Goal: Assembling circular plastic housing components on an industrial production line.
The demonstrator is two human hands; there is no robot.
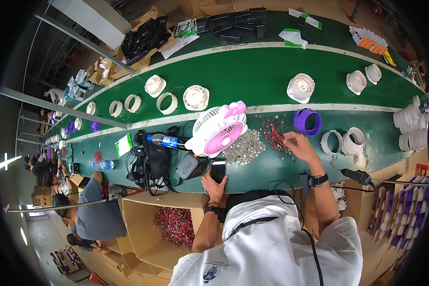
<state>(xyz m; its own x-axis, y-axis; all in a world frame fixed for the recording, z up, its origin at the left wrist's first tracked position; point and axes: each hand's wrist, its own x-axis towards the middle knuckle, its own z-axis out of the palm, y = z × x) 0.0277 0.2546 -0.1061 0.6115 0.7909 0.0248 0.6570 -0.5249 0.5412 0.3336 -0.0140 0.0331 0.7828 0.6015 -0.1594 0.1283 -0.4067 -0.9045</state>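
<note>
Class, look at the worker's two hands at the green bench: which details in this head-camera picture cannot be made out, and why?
- Left hand on the black phone: the grip is unclear, the hand is seen from behind.
- Right hand in the red wires: fingertips too small to tell whether they pinch a wire.
- Silvery pile: single pieces too small to identify.
- Bench ends: bent and blurred at the fisheye rim.

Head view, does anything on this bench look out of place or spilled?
A pink-and-white desk fan lies tipped against a loose heap of small silvery parts. The left hand touches a phone; the right hand picks at tangled red wires.
</note>
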